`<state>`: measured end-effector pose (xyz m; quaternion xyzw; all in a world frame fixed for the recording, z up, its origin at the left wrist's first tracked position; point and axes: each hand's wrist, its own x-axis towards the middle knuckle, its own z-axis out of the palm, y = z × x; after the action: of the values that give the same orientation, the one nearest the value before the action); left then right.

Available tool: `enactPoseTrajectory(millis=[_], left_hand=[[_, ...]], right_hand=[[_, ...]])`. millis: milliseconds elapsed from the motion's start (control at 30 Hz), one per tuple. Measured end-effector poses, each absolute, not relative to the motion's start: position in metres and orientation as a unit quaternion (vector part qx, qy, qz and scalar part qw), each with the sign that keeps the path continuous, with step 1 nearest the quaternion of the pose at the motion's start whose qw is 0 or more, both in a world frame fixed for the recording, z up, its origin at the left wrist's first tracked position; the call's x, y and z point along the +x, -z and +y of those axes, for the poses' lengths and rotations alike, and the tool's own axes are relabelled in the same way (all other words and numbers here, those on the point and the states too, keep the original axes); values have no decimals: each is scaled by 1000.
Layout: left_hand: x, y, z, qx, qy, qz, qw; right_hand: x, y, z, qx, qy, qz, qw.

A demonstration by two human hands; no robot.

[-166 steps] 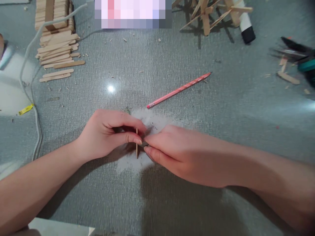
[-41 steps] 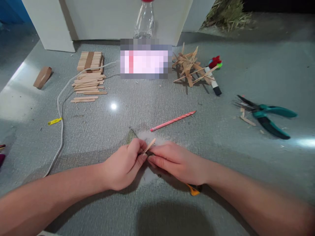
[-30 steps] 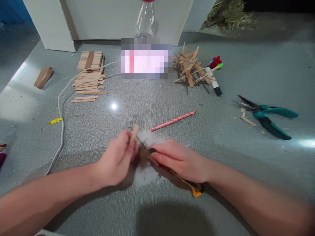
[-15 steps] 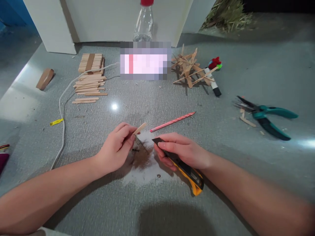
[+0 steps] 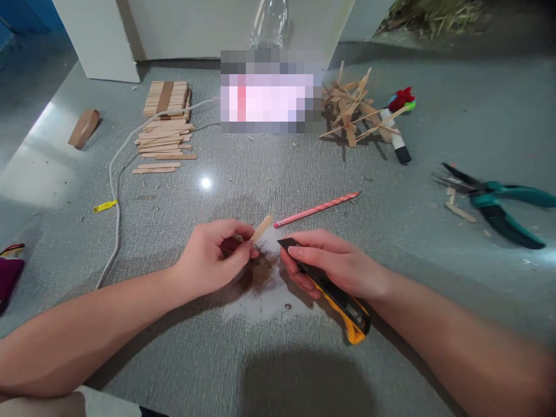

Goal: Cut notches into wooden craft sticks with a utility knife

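The left hand (image 5: 212, 255) gripped a craft stick (image 5: 263, 228) between thumb and fingers, with one end projecting toward the pencil (image 5: 319, 209). The right hand (image 5: 334, 258) was closed around a yellow-and-black utility knife (image 5: 341, 300), thumb near the dark blade (image 5: 286, 244). The stick was located between the hands, above a whitish patch (image 5: 260, 307) on the textured work surface (image 5: 195, 359); the blade was near it but not in contact. By judgement, no cut was in progress. The finish of the held stick (its lower end was hidden by the fingers) could not be determined. Wood offcuts (image 5: 460, 213) beside the pliers (image 5: 490, 197) indicated completed cutting, and a cluster of crossed sticks (image 5: 350, 113) lay beyond. The loose sticks (image 5: 165, 139) and the banded bundle (image 5: 165, 98) appeared unused.
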<state>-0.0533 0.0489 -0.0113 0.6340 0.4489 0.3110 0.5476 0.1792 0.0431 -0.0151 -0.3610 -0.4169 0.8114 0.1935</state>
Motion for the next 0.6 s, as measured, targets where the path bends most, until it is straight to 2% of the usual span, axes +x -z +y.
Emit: enactPoseTrajectory(millis=[400, 500, 600], left_hand=[[-53, 7, 50, 659, -303, 448, 522], [-54, 8, 51, 707, -309, 430, 468], [-57, 10, 53, 781, -344, 384, 351]], right_hand=[[179, 14, 43, -364, -810, -420, 187], [179, 14, 43, -367, -808, -422, 184], [180, 15, 43, -364, -817, -403, 194]])
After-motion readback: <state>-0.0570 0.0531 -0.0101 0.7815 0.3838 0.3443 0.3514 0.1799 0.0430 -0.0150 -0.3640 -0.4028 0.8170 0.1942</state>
